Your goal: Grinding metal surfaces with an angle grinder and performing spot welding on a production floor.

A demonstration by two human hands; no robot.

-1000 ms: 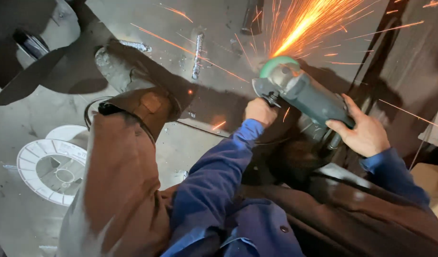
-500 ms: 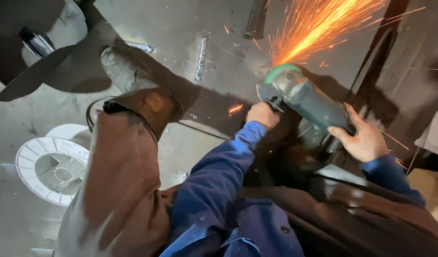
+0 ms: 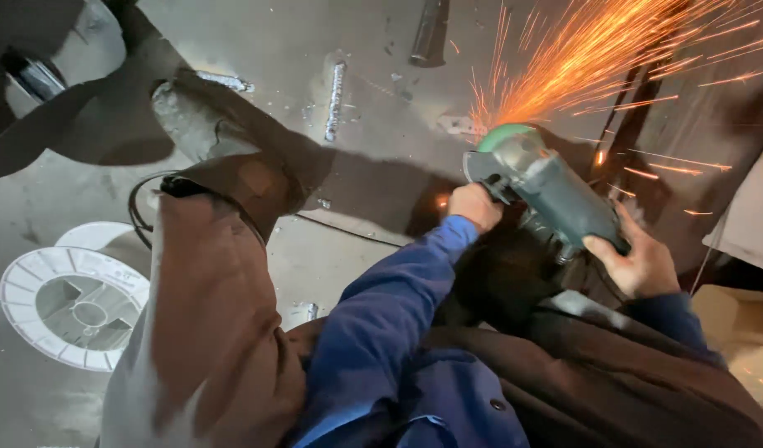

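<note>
both hands gripped the grinder [image 3: 547,195]: left hand [image 3: 474,206] fisted on its side handle, right hand [image 3: 639,261] wrapped round the body, sparks [image 3: 580,58] flying.

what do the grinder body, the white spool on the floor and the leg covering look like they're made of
Angle grinder: body looks like moulded green plastic, matte and dusty, held by the left hand and right hand.
White spool: probably plastic, with thin moulded ribs and a smooth even white.
Leg covering: looks like brown leather or suede, stiff, scuffed and dull.
</note>
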